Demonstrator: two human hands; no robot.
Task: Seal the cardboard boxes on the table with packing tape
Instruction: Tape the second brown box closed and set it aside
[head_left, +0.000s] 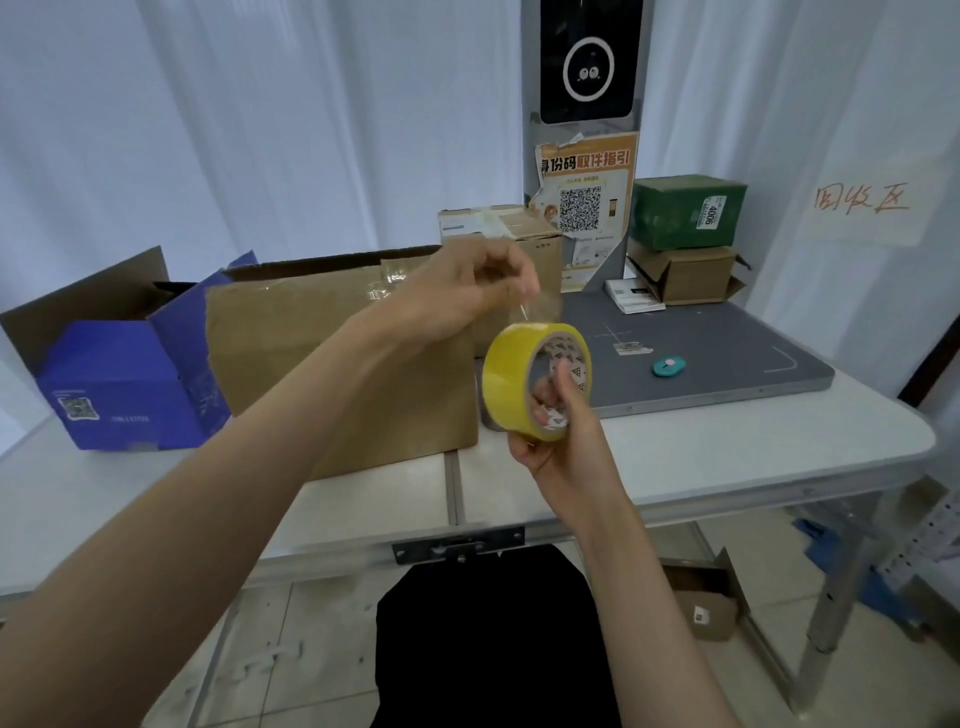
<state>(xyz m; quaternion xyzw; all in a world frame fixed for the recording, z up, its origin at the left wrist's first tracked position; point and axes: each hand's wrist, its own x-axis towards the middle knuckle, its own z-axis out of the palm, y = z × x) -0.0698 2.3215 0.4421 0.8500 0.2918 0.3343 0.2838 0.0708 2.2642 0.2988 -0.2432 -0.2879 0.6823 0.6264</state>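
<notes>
White folding table (727, 457), seam down the middle, latch at the front edge; tiled floor below, white curtains all round. Grey mat (727, 343) on the table's right half, teal box cutter (669, 366) lying on it. Large brown cardboard box (332, 358) centre, flaps up; open blue box (124, 384) to its left; smaller taped brown box (509, 228) behind. Green box (685, 210) stacked on a small open carton (691, 273) at far right, beside a kiosk post (587, 130) with a QR poster.

Right hand (558, 441) grips yellow packing tape roll (519, 379) above the table, fingers through the core. Left hand (467, 291) pinches the clear tape end just above the roll.

The pulled strip is barely visible. Handwritten wall sign (862, 205) at right is hard to read. A carton on the floor (711, 613) is partly hidden by the table.
</notes>
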